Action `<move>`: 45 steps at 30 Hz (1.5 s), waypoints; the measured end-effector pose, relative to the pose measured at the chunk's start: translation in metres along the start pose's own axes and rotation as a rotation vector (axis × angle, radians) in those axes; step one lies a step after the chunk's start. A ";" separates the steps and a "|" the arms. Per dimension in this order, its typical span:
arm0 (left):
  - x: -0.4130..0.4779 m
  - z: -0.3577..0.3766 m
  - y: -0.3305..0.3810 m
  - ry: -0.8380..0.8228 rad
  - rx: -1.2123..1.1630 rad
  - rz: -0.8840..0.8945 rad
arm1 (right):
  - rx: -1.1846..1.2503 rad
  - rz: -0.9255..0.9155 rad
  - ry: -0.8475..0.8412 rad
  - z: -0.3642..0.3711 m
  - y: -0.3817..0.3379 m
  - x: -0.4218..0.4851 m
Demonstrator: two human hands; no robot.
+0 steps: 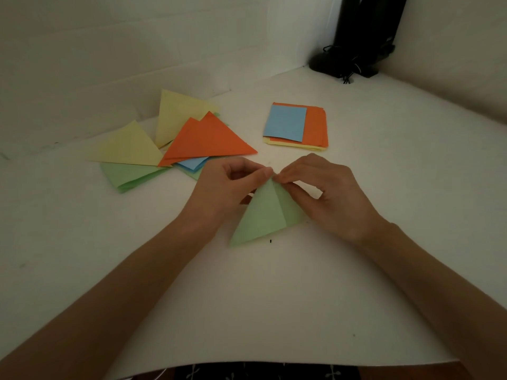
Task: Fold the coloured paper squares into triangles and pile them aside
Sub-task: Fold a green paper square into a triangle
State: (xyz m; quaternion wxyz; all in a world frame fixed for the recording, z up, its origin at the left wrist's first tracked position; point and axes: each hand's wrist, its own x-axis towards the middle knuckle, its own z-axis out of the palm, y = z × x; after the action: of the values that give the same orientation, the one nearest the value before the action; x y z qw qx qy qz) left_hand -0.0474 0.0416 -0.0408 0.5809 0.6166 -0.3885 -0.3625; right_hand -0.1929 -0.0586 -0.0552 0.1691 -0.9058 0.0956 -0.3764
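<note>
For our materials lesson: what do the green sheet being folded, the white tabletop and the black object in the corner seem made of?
Green triangular paper sheet: thin matt paper; it keeps a sharp crease. White flat tabletop: smooth, matt, perhaps laminate or painted board. Black upright corner object: likely plastic, slight sheen; too dark to be sure.

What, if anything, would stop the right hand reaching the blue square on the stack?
Probably yes, it can reach. The blue square lies uncovered on top, with bare table between it and the right hand. But that hand pinches the tip of the green paper and must let go first.
</note>
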 end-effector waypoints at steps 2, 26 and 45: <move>0.001 0.000 -0.003 0.025 0.029 0.019 | 0.035 -0.001 -0.032 -0.001 -0.002 0.000; 0.006 -0.003 -0.005 -0.064 0.059 0.215 | 0.653 0.783 -0.046 -0.005 -0.011 0.010; 0.007 -0.015 -0.001 -0.160 -0.170 -0.115 | 0.115 0.278 -0.130 -0.003 -0.009 0.002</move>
State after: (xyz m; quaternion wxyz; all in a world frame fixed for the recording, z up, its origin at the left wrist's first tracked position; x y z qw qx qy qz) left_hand -0.0307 0.0422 -0.0412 0.5765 0.5554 -0.3655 -0.4750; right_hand -0.1934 -0.0515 -0.0487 0.2771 -0.8950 0.1872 -0.2950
